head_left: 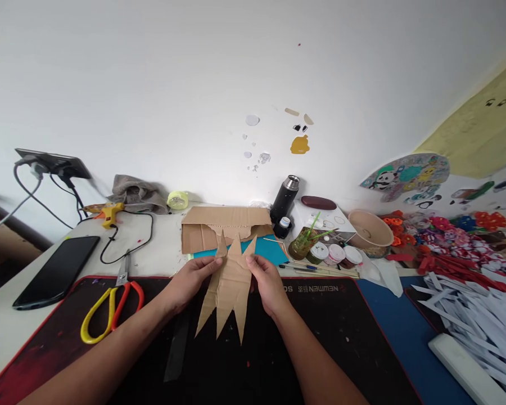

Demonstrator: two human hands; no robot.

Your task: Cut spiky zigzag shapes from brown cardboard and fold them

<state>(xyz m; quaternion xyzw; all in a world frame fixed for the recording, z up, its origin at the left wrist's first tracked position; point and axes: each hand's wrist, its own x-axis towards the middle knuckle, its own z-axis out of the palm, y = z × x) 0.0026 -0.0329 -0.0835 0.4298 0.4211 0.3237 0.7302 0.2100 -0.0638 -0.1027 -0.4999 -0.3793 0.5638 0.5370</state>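
Item: cardboard cutout [229, 287], brown, flat, cut into long spikes pointing up and down. Location: centre of the frame, held just above the black mat [320, 337], in front of the cardboard box [225, 225].

Hold: your left hand [191, 281] pinches its left edge, fingers closed on the sheet; your right hand [267, 284] pinches the right edge the same way. Both grips sit at the waist of the piece, where it is widest.

Handling, by judgement: very light; stiff across the body but the thin spike tips will likely bend or crease. Not slippery. Keep your hold at the middle and off the points.

Nearby: scissors [109, 306], yellow and red handles, lower left on the mat. Phone [57, 273], far left. Glue gun [107, 212], upper left. Flask [284, 198], right of the box. Paint jars [333, 253], centre right. White paper strips [476, 315], right edge.
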